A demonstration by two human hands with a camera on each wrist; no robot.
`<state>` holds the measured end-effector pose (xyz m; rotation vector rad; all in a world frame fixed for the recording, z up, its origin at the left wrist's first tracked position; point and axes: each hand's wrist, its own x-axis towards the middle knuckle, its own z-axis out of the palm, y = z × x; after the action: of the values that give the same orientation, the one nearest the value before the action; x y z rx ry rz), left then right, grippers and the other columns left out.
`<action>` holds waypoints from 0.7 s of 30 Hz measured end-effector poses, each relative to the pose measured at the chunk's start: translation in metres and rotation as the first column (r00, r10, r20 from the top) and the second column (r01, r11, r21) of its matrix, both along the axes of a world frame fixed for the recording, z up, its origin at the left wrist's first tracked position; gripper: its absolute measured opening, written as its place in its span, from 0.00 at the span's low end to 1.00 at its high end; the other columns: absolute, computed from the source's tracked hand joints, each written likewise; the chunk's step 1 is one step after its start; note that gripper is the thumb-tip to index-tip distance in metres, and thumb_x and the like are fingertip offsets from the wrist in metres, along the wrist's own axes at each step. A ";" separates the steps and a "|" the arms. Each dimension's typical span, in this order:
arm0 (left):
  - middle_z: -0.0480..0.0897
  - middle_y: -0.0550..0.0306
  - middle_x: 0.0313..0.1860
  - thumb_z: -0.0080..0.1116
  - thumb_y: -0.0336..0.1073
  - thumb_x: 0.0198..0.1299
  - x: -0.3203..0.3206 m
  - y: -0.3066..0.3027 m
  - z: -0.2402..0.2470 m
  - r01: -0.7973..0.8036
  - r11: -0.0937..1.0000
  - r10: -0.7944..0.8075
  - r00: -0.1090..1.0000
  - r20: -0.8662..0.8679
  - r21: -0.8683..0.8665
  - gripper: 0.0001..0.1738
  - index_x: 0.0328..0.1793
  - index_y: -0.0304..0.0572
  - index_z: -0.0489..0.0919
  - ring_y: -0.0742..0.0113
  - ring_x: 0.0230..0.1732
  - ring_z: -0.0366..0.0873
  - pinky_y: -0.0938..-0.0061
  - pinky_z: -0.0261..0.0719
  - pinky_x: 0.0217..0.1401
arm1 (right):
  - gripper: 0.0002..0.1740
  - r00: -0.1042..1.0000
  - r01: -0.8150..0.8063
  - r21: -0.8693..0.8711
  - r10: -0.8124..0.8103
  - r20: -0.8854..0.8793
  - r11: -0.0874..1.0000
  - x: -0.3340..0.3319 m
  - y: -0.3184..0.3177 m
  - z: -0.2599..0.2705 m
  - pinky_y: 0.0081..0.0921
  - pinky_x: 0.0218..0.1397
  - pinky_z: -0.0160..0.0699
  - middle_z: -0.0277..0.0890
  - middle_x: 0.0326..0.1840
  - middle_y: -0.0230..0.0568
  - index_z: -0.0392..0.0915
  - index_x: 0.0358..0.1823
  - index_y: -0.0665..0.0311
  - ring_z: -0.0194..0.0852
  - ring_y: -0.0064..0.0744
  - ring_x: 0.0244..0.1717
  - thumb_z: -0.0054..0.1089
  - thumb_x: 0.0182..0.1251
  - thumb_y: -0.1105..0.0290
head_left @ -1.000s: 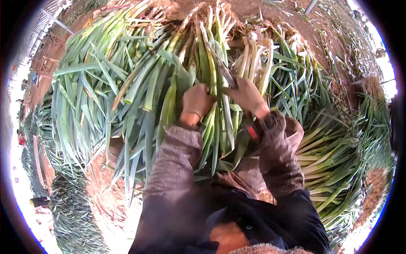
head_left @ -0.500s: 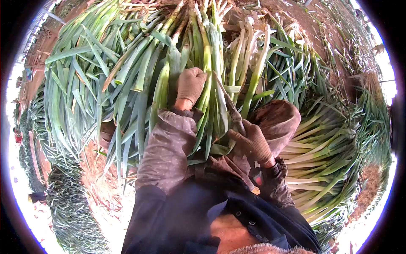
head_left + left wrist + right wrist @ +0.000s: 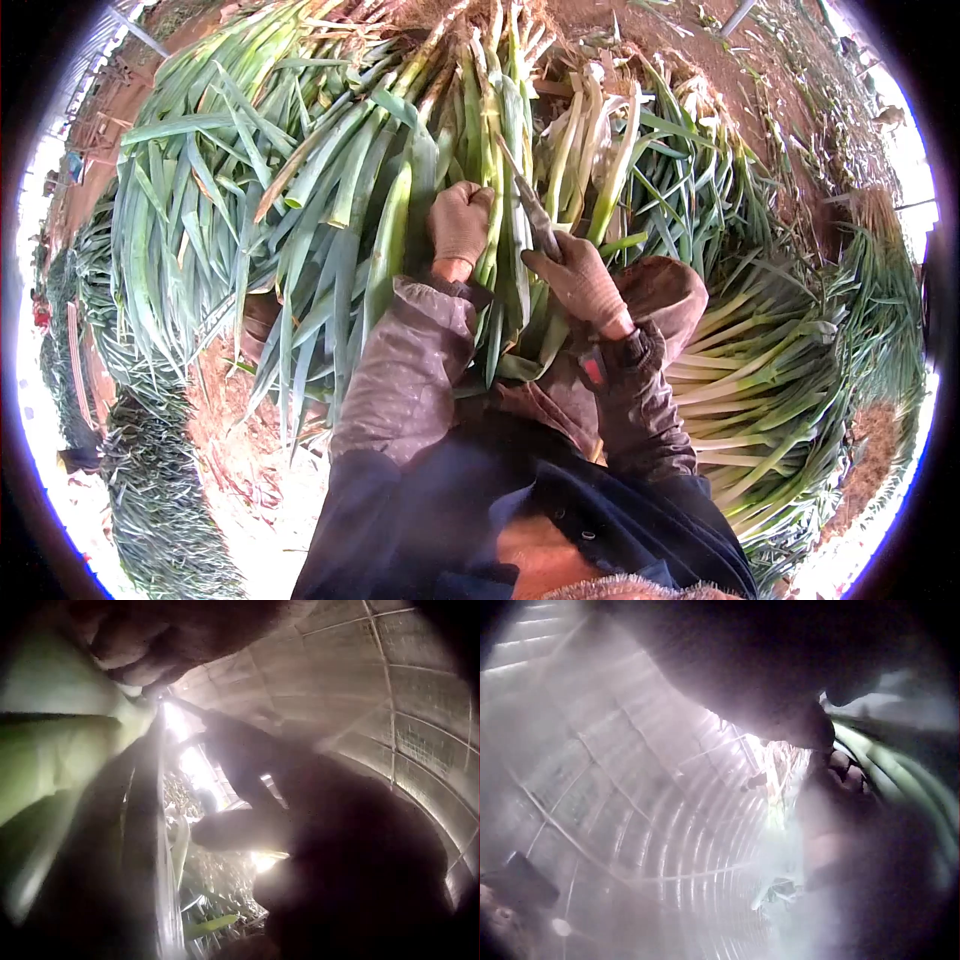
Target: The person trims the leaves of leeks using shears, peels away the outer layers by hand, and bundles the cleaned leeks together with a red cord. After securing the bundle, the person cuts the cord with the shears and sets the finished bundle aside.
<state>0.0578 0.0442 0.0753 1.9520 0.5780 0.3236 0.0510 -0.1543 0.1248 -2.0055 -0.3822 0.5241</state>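
Observation:
In the head view the gloved left hand [image 3: 460, 226] has its fingers curled round leaves of a leek bunch [image 3: 490, 110] whose roots point away from the person. The gloved right hand [image 3: 582, 280] grips the handle of a long-bladed knife [image 3: 532, 203], its blade slanting up and left beside the leek stalks. In the left wrist view, curled fingers [image 3: 150, 645] lie near pale green stalks [image 3: 60, 757], with the dark right hand [image 3: 300, 787] across from them. The right wrist view is hazy, with the dark right hand [image 3: 757, 675] near green leaves [image 3: 900, 765].
More leeks with long leaves [image 3: 190, 240] spread at the left. At the lower right lies a pile of leeks with pale stalks [image 3: 740, 390]. Reddish soil [image 3: 690, 40] shows at the top, and the person's knee [image 3: 665, 295] is beside the right hand.
Over the last second the right hand drew the knife back toward the body, then moved it up toward the stalks again. The left hand stayed curled at the bunch, shifting slightly.

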 end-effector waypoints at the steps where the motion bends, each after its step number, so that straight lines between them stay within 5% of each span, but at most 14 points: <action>1: 0.86 0.49 0.28 0.67 0.39 0.62 0.000 0.002 0.000 0.026 1.000 -0.026 1.000 -0.011 -0.011 0.16 0.40 0.27 0.85 0.68 0.31 0.80 0.68 0.79 0.40 | 0.22 1.000 -0.015 -0.053 0.014 -0.012 0.999 0.009 0.004 0.003 0.39 0.40 0.76 0.78 0.27 0.51 0.79 0.43 0.73 0.73 0.33 0.29 0.67 0.66 0.56; 5: 0.86 0.39 0.32 0.72 0.48 0.55 -0.003 0.002 0.012 0.098 0.991 -0.090 0.992 -0.094 0.089 0.19 0.37 0.36 0.86 0.44 0.37 0.87 0.56 0.81 0.42 | 0.24 0.999 0.003 -0.150 0.003 0.039 0.989 0.036 0.023 0.006 0.41 0.39 0.76 0.76 0.24 0.55 0.79 0.41 0.74 0.73 0.42 0.26 0.68 0.66 0.55; 9: 0.87 0.42 0.37 0.74 0.52 0.51 -0.002 -0.003 0.033 0.331 0.826 -0.173 0.919 -0.354 0.456 0.21 0.37 0.42 0.86 0.42 0.41 0.87 0.52 0.84 0.45 | 0.24 0.989 0.027 -0.078 -0.016 0.147 0.997 0.067 0.036 -0.014 0.44 0.36 0.76 0.74 0.23 0.59 0.79 0.35 0.75 0.75 0.50 0.25 0.67 0.64 0.54; 16: 0.88 0.41 0.40 0.74 0.59 0.48 0.026 0.012 0.017 0.569 0.673 -0.284 0.789 -0.545 0.472 0.28 0.41 0.41 0.88 0.42 0.45 0.87 0.53 0.85 0.48 | 0.33 0.949 -0.047 -0.193 0.105 0.298 0.980 0.124 0.062 -0.021 0.43 0.38 0.79 0.77 0.24 0.59 0.81 0.33 0.77 0.81 0.51 0.28 0.67 0.59 0.45; 17: 0.88 0.45 0.37 0.76 0.52 0.48 0.028 0.018 0.015 0.590 0.639 -0.360 0.797 -0.485 0.494 0.24 0.40 0.38 0.88 0.47 0.37 0.87 0.58 0.83 0.46 | 0.33 0.970 -0.036 -0.190 0.080 0.231 0.981 0.124 0.060 -0.014 0.43 0.38 0.79 0.78 0.24 0.59 0.81 0.33 0.77 0.82 0.51 0.28 0.67 0.59 0.45; 19: 0.89 0.50 0.35 0.76 0.42 0.49 0.021 0.029 0.018 0.482 0.870 -0.490 0.823 -0.288 -0.102 0.19 0.40 0.34 0.89 0.57 0.35 0.86 0.64 0.83 0.43 | 0.31 0.980 -0.026 -0.182 0.061 0.190 0.983 0.113 0.048 0.008 0.40 0.36 0.78 0.78 0.24 0.56 0.81 0.34 0.76 0.80 0.45 0.26 0.67 0.62 0.46; 20: 0.89 0.53 0.34 0.75 0.38 0.50 0.018 0.030 0.028 0.396 0.819 -0.497 0.851 -0.168 -0.415 0.16 0.40 0.32 0.89 0.62 0.33 0.86 0.67 0.83 0.41 | 0.26 0.990 -0.066 -0.145 0.083 0.113 0.987 0.101 0.036 0.020 0.36 0.32 0.76 0.76 0.22 0.46 0.81 0.35 0.74 0.75 0.36 0.23 0.66 0.66 0.51; 21: 0.87 0.58 0.32 0.73 0.28 0.49 0.006 0.022 0.058 0.331 0.795 -0.444 0.888 -0.117 -0.508 0.11 0.38 0.30 0.89 0.69 0.31 0.81 0.72 0.80 0.39 | 0.24 0.995 -0.019 -0.092 0.028 0.094 0.996 0.089 0.023 0.026 0.34 0.31 0.74 0.74 0.22 0.41 0.81 0.36 0.73 0.72 0.31 0.24 0.66 0.66 0.52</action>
<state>0.0640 0.0663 0.1332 1.5764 0.3396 -0.2966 0.1402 -0.1317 0.1506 -2.1218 -0.4479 0.4684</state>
